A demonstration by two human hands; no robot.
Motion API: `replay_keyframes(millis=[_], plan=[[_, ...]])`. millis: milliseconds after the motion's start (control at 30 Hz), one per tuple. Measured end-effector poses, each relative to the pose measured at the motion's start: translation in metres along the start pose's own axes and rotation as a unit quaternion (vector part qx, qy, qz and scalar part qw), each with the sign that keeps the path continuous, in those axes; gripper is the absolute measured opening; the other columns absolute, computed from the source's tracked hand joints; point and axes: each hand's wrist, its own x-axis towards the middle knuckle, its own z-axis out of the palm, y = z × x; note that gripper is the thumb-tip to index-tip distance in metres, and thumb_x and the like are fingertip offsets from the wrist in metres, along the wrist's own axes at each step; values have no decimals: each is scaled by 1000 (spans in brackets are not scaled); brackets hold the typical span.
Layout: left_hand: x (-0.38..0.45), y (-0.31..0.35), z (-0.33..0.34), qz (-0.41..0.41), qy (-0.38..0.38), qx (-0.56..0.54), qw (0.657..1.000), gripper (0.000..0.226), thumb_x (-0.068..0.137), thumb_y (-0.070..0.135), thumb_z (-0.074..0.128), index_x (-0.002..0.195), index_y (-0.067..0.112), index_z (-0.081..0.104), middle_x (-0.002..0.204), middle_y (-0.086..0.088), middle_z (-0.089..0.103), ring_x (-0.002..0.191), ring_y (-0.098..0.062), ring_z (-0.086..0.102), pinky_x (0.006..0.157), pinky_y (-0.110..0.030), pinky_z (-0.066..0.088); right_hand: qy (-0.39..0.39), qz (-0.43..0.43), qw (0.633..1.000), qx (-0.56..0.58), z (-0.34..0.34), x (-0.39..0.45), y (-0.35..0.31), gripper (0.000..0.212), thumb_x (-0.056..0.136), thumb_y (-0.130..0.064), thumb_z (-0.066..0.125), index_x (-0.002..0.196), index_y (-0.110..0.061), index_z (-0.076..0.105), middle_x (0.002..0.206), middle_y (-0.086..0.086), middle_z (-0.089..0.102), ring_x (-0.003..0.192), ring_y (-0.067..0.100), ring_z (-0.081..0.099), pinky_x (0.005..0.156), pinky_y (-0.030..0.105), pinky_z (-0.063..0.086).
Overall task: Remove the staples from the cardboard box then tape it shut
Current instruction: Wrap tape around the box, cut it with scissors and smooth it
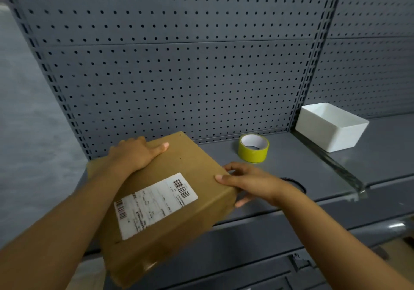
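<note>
Box: cardboard box (170,200), label up, overhanging the shelf (291,177) front edge.
Left hand (134,155): grips the box's far left edge.
Right hand (248,182): clasps its right edge.
Tape (253,148): near the shelf's back edge.

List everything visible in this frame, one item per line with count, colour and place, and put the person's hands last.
cardboard box: one, brown, tilted over the shelf's front edge, held at both sides
shipping label: one, white with barcodes, on the box's upper face
tape roll: one, yellow-green, flat on the shelf behind the box
bin: one, white, on the shelf at right
shelf: one, grey
pegboard: grey, behind the shelf
left hand: one, gripping the box's far left edge
right hand: one, gripping the box's right corner
</note>
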Motion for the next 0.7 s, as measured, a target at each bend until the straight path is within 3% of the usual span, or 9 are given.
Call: replay_keyframes(millis=[167, 233, 300, 433, 500, 600, 700], plan=[[-8, -17, -2, -12, -34, -53, 998, 86, 82, 81, 21, 128, 15, 53, 127, -11, 58, 109, -29, 57, 89, -40, 47, 257, -31, 965, 45, 13, 24, 10, 40, 88, -48, 61, 97, -9, 59, 86, 7, 63, 80, 23, 64, 79, 48, 57], [-13, -16, -2, -10, -24, -43, 999, 82, 85, 77, 21, 128, 15, 53, 126, -10, 59, 109, -28, 57, 88, -39, 46, 330, -10, 942, 62, 15, 30, 13, 44, 87, -49, 60, 97, -7, 55, 89, 13, 65, 85, 28, 65, 77, 41, 54], [-17, -15, 0, -10, -14, -42, 999, 79, 88, 73, 21, 135, 15, 46, 132, -11, 55, 116, -29, 54, 93, -41, 45, 354, 7, 932, 74, 16, 33, 15, 46, 88, -48, 59, 101, -5, 54, 95, 15, 65, 90, 30, 64, 72, 35, 48], [-23, -12, 4, 9, -29, -99, 995, 64, 96, 60, 24, 140, 15, 39, 135, -12, 52, 118, -30, 52, 97, -42, 43, 303, 10, 949, 86, 27, 35, 16, 39, 88, -42, 61, 110, -13, 46, 109, 6, 57, 101, 23, 57, 90, 39, 47], [-26, -14, 3, 2, -26, -114, 993, 64, 96, 59, 28, 139, 13, 39, 133, -12, 53, 115, -29, 54, 94, -40, 44, 252, -11, 961, 112, 32, 37, 14, 56, 76, -45, 72, 118, -19, 45, 121, 3, 54, 108, 22, 57, 96, 43, 48], [-33, -23, -2, -42, -10, -114, 993, 77, 92, 66, 31, 142, 8, 34, 136, -13, 51, 117, -31, 53, 91, -39, 44, 157, -26, 981, 113, 29, 45, 11, 78, 57, -57, 78, 125, -34, 46, 127, -2, 56, 111, 20, 60, 95, 43, 51], [-35, -34, -7, -78, -23, -149, 985, 89, 86, 74, 34, 144, 6, 33, 138, -16, 49, 118, -33, 53, 87, -37, 44, 106, -49, 985, 124, 23, 48, 4, 60, 73, -42, 75, 125, -29, 49, 121, -3, 64, 106, 17, 64, 82, 31, 52]])
